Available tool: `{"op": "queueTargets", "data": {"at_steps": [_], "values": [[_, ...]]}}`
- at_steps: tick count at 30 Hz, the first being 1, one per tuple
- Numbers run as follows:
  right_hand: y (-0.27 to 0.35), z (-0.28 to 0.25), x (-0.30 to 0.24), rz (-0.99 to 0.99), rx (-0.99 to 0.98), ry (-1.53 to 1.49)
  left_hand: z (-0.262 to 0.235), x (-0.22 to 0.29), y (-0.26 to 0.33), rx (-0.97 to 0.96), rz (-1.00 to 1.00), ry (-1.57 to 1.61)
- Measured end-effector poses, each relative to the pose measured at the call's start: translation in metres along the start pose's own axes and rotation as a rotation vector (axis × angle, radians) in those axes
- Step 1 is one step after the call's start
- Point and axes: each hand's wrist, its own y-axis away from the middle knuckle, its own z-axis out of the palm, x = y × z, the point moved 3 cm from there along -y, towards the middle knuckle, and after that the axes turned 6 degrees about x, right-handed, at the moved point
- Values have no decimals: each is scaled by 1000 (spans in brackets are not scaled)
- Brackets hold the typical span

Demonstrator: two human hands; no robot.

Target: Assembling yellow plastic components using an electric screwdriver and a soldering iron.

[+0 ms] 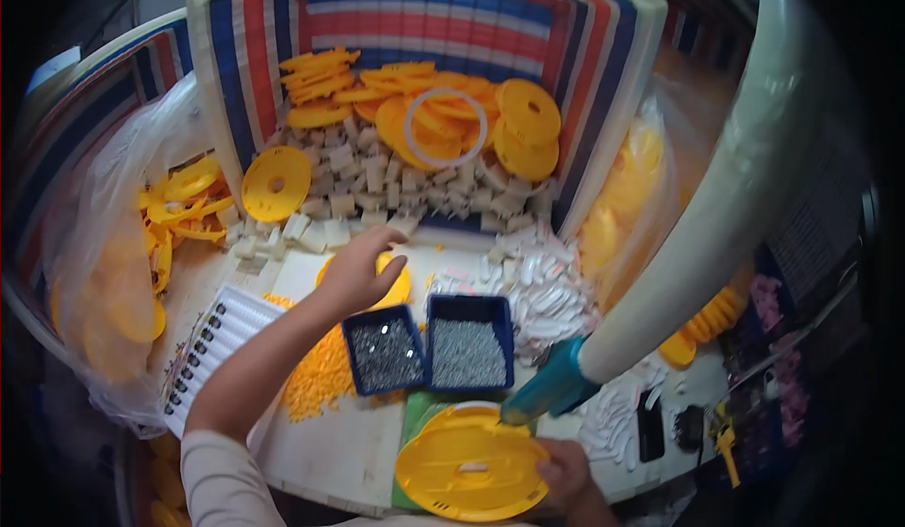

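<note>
Clutter covers the pale counter: far, a striped bin of yellow discs. Left hand, fingers spread, touches a yellow piece mid-counter. Right hand, fingers clamped, grips the near yellow disc.

Bare L forearm, pale, prob. beige short sleeve at upper arm, bare R hand

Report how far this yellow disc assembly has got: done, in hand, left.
Done: hard to tell; no clearly finished pile shows. In hand: the right hand holds a yellow disc at the bench edge under the teal tool, while the left hand reaches toward the white blocks. Left: plenty, judging by the stacked yellow discs in the striped bin and two full blue trays of small metal parts.
</note>
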Motion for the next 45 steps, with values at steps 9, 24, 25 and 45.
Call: {"op": "queueTargets", "data": {"at_steps": [9, 24, 25, 45], "values": [[-8, 9, -22, -173, 210, 97, 139, -96, -193, 143, 208, -708], [7, -3, 21, 27, 359, 149, 190, -59, -228, 232, 155, -328], [12, -1, 20, 28, 345, 146, 192, -62, -229, 233, 144, -338], [42, 14, -14, -300, 261, 173, 78, -1, -99, -24, 490, -259]]}}
